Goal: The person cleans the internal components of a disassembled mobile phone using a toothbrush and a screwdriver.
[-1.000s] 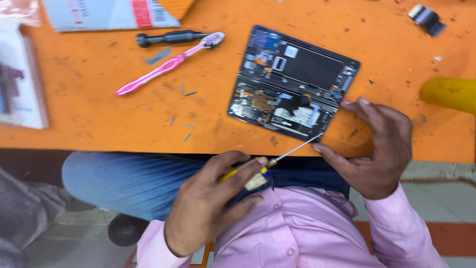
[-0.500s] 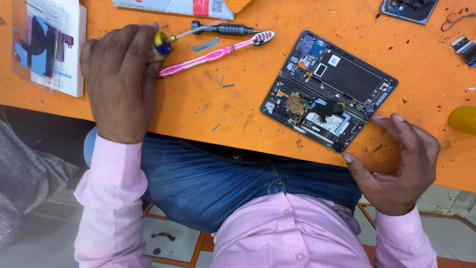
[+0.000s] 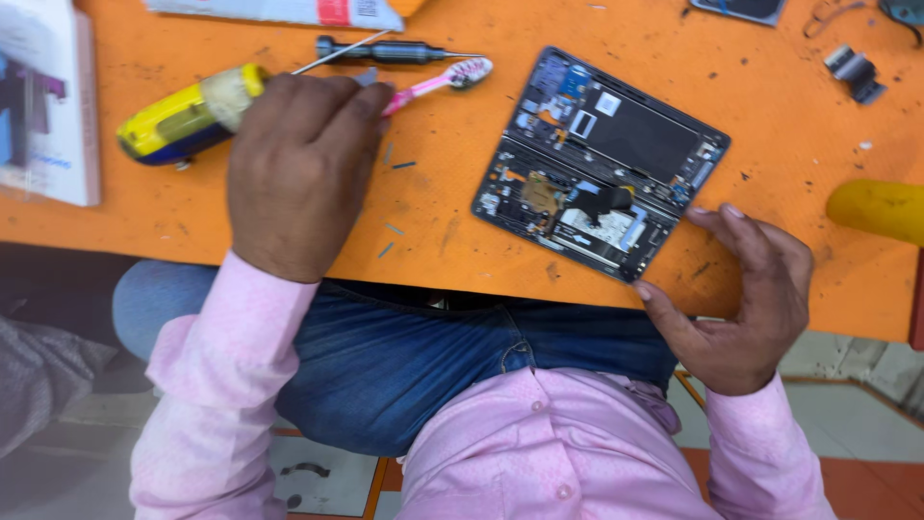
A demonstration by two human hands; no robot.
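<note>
An opened phone (image 3: 616, 144) with its back cover off lies tilted on the orange table (image 3: 452, 221), its circuit boards and dark battery exposed. My right hand (image 3: 741, 299) grips its near right corner with thumb and fingertips. My left hand (image 3: 298, 173) lies palm down over the handle of a pink toothbrush (image 3: 452, 75), fingers curled on it. Only the bristle head sticks out to the right. A yellow-handled screwdriver (image 3: 188, 120) lies against the far side of that hand, its thin shaft pointing right.
A black precision screwdriver (image 3: 395, 50) lies behind the toothbrush. A booklet (image 3: 43, 106) sits at the far left and a flat package (image 3: 289, 12) at the back. Small metal parts (image 3: 852, 69) and a yellow object (image 3: 881, 210) are on the right. Tiny screws and scraps dot the table.
My left hand carried the yellow screwdriver from the phone over to the left. The screwdriver now sits beside the hand, which has closed over the toothbrush. My right hand stays at the phone's corner.
</note>
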